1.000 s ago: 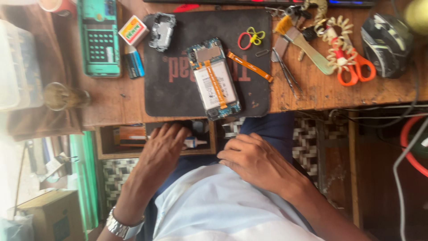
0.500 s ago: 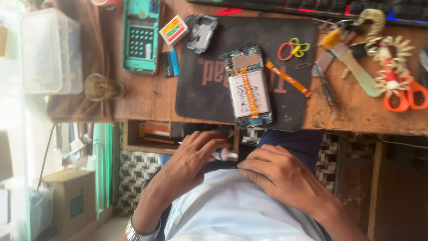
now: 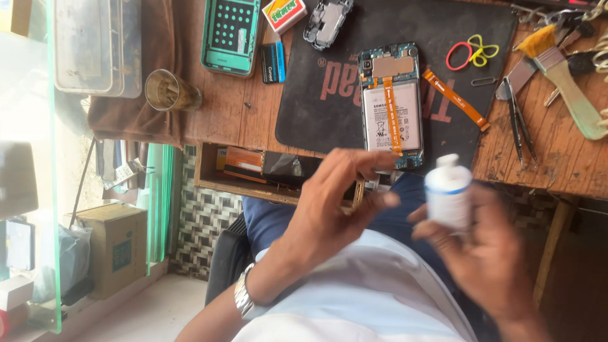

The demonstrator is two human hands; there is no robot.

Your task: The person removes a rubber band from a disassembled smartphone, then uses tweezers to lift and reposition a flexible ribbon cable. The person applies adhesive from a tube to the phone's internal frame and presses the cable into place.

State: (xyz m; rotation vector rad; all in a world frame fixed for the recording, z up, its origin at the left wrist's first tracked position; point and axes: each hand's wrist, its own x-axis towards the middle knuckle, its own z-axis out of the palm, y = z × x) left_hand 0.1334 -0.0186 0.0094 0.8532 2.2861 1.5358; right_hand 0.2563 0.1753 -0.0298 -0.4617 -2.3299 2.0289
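My right hand (image 3: 491, 259) is raised over my lap and grips a small white bottle (image 3: 448, 197) with a blue band, its cap pointing up. My left hand (image 3: 332, 212), with a metal watch on its wrist, hovers beside it and pinches a thin gold-coloured part (image 3: 359, 194) between its fingers. Just beyond both hands an opened phone (image 3: 391, 101) lies on a black mat (image 3: 310, 95), its battery and an orange ribbon showing. A loose orange flex cable (image 3: 455, 98) lies to its right.
On the wooden bench (image 3: 247, 120) are a teal phone frame (image 3: 229, 35), a grey metal frame piece (image 3: 326, 22), a matchbox (image 3: 284, 12), a glass cup (image 3: 168, 92), rubber bands (image 3: 467, 54), tweezers (image 3: 519, 120) and a brush (image 3: 563, 76). An open drawer (image 3: 253, 168) sits below.
Both hands have come up from the lap and drawer area. My right hand now holds the white bottle, and the view has shifted left and closer.
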